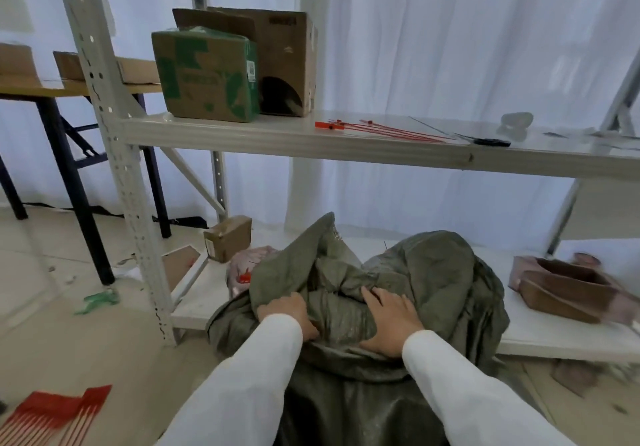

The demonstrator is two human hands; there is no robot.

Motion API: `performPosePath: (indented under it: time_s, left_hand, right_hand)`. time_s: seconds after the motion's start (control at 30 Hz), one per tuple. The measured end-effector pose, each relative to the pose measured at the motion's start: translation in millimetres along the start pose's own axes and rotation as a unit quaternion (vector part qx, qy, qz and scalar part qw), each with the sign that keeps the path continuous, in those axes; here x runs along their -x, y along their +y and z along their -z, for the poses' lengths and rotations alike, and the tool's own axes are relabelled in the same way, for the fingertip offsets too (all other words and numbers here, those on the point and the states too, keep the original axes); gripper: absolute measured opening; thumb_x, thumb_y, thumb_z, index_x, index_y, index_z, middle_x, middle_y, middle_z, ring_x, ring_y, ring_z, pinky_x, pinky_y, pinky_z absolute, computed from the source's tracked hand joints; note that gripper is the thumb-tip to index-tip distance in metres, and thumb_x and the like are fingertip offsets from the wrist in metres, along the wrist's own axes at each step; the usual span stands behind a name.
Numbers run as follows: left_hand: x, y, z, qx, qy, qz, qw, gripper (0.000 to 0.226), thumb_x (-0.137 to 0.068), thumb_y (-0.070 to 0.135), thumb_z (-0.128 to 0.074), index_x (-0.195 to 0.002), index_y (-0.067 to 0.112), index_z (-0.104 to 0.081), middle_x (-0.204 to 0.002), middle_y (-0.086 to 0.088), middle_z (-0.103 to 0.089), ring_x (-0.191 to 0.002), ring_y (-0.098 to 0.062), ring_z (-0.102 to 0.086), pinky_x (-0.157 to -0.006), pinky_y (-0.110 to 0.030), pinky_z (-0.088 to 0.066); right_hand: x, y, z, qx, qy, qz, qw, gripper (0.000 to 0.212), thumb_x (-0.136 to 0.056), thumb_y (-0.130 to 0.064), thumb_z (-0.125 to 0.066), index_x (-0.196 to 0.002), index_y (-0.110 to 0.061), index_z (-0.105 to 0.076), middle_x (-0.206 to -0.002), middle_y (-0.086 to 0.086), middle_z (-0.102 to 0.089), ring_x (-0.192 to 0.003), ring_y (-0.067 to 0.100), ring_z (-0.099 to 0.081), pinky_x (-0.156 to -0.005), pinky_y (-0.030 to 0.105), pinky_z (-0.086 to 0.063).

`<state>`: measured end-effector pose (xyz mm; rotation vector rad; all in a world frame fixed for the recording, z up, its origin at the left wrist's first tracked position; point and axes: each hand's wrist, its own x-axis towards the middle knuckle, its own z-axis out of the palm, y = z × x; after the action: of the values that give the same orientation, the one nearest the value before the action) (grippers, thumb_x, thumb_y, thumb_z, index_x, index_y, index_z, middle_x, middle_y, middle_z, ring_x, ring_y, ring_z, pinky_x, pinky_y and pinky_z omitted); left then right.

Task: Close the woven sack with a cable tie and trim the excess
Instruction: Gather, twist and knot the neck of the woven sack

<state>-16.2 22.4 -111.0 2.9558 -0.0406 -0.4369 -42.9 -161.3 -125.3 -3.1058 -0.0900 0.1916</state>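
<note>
Two cardboard boxes [239,64] at shelf [346,147] left end; small carton [227,237] at lower board's left corner; brown tray [568,286] right.

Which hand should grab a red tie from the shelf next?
Probably the right hand. It lies flat and open on the sack, nearer the red ties up on the shelf. The left hand grips the sack's fabric, so it can keep hold.

Both hands sit on the sack [398,272] — the left hand [289,310] to the left of the right hand [391,322]. Beyond the fingers [372,295], up on the shelf [346,147], cable ties [381,130] lie between two boxes [225,71] on the left and scissors [485,140] on the right.
</note>
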Motion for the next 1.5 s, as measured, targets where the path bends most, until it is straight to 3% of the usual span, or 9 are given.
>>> performPosePath:
  time_s: [0.2, 0.33, 0.4, 0.53, 0.73, 0.83, 1.03, 1.37, 1.5]
  left_hand:
    - [-10.8, 4.8, 16.1, 0.161, 0.177, -0.003, 0.971, 0.036, -0.093, 0.040, -0.037, -0.106, 0.014, -0.058, -0.114, -0.009, -0.061, -0.106, -0.029, -0.057, -0.084, -0.033, -0.042]
    - [0.7, 12.8, 31.5, 0.344, 0.316, -0.051, 0.883, 0.031, -0.095, 0.037, -0.039, -0.092, 0.015, -0.061, -0.094, -0.002, -0.062, -0.088, -0.021, -0.052, -0.079, -0.028, -0.038]
    - [9.0, 23.0, 37.6, 0.529, 0.228, -0.108, 0.810, 0.019, -0.093, 0.031, -0.046, -0.081, 0.025, -0.059, -0.087, 0.006, -0.061, -0.086, -0.015, -0.053, -0.079, -0.026, -0.039]
    - [14.6, 36.4, 35.6, 0.661, 0.043, -0.186, 0.726, 0.030, -0.076, 0.047, -0.065, -0.101, 0.032, -0.059, -0.112, 0.005, -0.063, -0.107, -0.018, -0.059, -0.097, -0.037, -0.047]
    - [-1.7, 23.9, 14.3, 0.264, 0.207, -0.134, 0.933, 0.130, -0.055, 0.066, -0.071, -0.146, 0.021, 0.010, -0.157, -0.002, 0.002, -0.145, -0.022, 0.000, -0.120, -0.045, -0.006]
    - [-14.5, 16.0, 3.4, 0.257, 0.118, -0.098, 0.954, 0.136, -0.053, 0.071, -0.069, -0.146, 0.019, 0.014, -0.158, -0.005, -0.002, -0.146, -0.024, -0.004, -0.117, -0.047, 0.002]
    - [-12.4, 28.1, -5.1, 0.384, -0.088, -0.187, 0.900, 0.071, -0.073, 0.055, -0.066, -0.134, 0.024, -0.046, -0.136, 0.006, -0.051, -0.116, -0.011, -0.049, -0.096, -0.023, -0.033]
    - [-24.0, 32.7, -8.2, 0.266, 0.159, -0.246, 0.918, 0.056, -0.074, 0.046, -0.063, -0.121, 0.018, -0.054, -0.124, -0.006, -0.057, -0.118, -0.024, -0.051, -0.099, -0.042, -0.043]
    - [-16.8, 30.1, -7.3, 0.333, 0.096, -0.184, 0.920, 0.089, -0.055, 0.069, -0.059, -0.129, 0.022, -0.045, -0.132, -0.002, -0.054, -0.120, -0.023, -0.051, -0.103, -0.044, -0.042]
  right_hand:
    - [-9.1, -2.4, 20.0, -0.157, 0.190, 0.024, 0.969, 0.060, -0.084, -0.056, -0.054, -0.134, -0.025, -0.044, -0.134, -0.003, -0.048, -0.122, 0.017, -0.045, -0.106, 0.031, -0.033]
    - [7.9, 2.2, 35.2, -0.395, 0.004, 0.070, 0.916, 0.087, -0.079, -0.057, -0.061, -0.148, -0.032, -0.013, -0.127, -0.017, -0.039, -0.118, 0.004, -0.038, -0.101, 0.021, -0.027]
    - [8.7, 0.9, 25.3, -0.320, -0.048, 0.077, 0.943, 0.100, -0.074, -0.055, -0.069, -0.149, -0.032, -0.007, -0.128, -0.015, -0.041, -0.120, 0.007, -0.041, -0.105, 0.022, -0.028]
    - [-2.3, 3.2, 26.4, -0.431, 0.114, -0.006, 0.895, 0.022, -0.090, -0.026, -0.054, -0.097, -0.008, -0.063, -0.096, 0.005, -0.068, -0.093, 0.025, -0.061, -0.087, 0.036, -0.050]
    - [5.2, 16.8, 54.1, -0.700, 0.258, -0.101, 0.658, 0.012, -0.093, -0.025, -0.051, -0.088, -0.022, -0.061, -0.093, 0.001, -0.065, -0.088, 0.018, -0.060, -0.074, 0.029, -0.048]
    - [13.6, 12.8, 55.7, -0.687, 0.258, -0.052, 0.677, 0.009, -0.092, -0.029, -0.055, -0.086, -0.026, -0.062, -0.092, -0.004, -0.065, -0.087, 0.011, -0.061, -0.073, 0.024, -0.048]
    - [1.3, -1.3, 27.8, -0.594, 0.118, -0.012, 0.796, 0.036, -0.085, -0.042, -0.061, -0.113, -0.019, -0.062, -0.107, -0.001, -0.069, -0.100, 0.015, -0.064, -0.091, 0.032, -0.049]
    - [-18.8, 2.2, 20.8, -0.608, 0.059, -0.071, 0.789, 0.013, -0.086, -0.014, -0.060, -0.093, -0.008, -0.069, -0.089, 0.010, -0.070, -0.085, 0.024, -0.066, -0.078, 0.034, -0.051]
    - [-22.2, -6.2, 31.1, -0.731, 0.110, -0.108, 0.665, 0.015, -0.080, -0.019, -0.051, -0.086, -0.013, -0.064, -0.081, 0.009, -0.066, -0.080, 0.025, -0.064, -0.077, 0.037, -0.053]
